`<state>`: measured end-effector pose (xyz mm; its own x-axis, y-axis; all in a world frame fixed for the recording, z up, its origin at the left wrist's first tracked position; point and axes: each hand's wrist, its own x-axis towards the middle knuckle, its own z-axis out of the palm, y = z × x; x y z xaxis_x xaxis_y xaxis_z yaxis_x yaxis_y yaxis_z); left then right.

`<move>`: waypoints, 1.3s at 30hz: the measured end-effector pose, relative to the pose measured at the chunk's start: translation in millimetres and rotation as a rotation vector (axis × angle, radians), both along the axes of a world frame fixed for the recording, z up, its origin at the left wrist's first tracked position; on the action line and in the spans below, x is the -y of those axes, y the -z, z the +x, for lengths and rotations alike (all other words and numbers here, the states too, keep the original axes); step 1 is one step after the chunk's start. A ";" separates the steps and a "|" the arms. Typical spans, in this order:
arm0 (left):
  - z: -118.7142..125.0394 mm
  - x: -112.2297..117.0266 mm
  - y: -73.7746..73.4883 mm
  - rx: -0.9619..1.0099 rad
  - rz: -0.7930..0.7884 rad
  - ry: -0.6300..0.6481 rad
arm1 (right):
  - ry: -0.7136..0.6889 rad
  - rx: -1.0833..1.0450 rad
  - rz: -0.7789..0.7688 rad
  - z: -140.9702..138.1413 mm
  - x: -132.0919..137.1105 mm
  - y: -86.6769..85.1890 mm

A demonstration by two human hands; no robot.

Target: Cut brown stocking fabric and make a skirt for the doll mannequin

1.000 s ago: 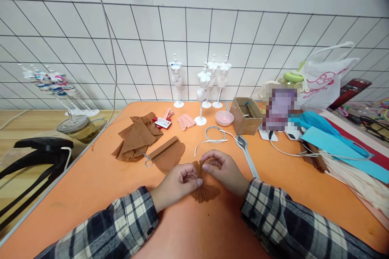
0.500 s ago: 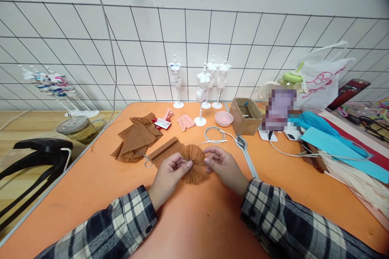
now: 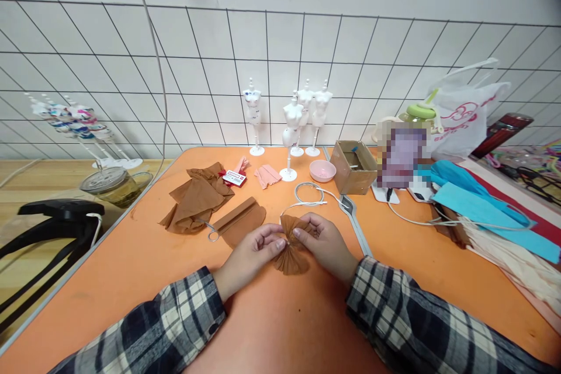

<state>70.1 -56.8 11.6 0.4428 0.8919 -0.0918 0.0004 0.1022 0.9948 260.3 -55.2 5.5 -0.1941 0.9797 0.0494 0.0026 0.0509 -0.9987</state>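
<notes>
A small pleated piece of brown crepe paper (image 3: 291, 254) is pinched at its middle into a bow-like fan over the orange table (image 3: 131, 269). My left hand (image 3: 252, 254) grips it from the left with thumb and forefinger. My right hand (image 3: 322, 242) pinches it from the right, fingertips meeting at the centre. Both arms wear plaid sleeves.
Scissors (image 3: 210, 229) lie on folded brown paper (image 3: 241, 221), with crumpled brown paper (image 3: 195, 198) behind. Farther back stand white doll mannequins (image 3: 291, 128), a pink bowl (image 3: 322, 170), a cardboard box (image 3: 355, 166) and a white cord (image 3: 307, 198). Blue and cream paper sheets (image 3: 491, 210) lie right.
The paper was spread into a round fan half a second ago; now it is gathered and pinched at the centre, with both hands drawn closer together.
</notes>
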 end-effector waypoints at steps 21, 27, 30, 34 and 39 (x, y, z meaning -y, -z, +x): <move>-0.9 -0.7 -1.8 -0.087 0.023 0.101 | -0.225 -0.105 -0.225 1.3 -0.1 -0.9; -3.2 -3.5 1.9 -0.068 -0.009 0.121 | -0.039 0.297 0.214 -1.4 7.5 -5.6; -3.2 -3.7 1.2 -0.046 -0.030 0.118 | -0.013 0.481 0.527 0.8 11.4 -7.2; -1.9 -2.0 -3.0 -0.006 -0.070 0.067 | -0.093 0.611 0.771 6.1 12.9 -9.7; -0.9 -1.7 -5.5 -0.032 -0.078 0.029 | -0.110 0.749 0.925 9.5 13.6 -9.5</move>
<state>69.2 -55.1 17.2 0.4645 0.8681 -0.1750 0.0362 0.1789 0.9832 269.8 -68.8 15.0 -0.5560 0.6084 0.5663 0.5189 0.7863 -0.3354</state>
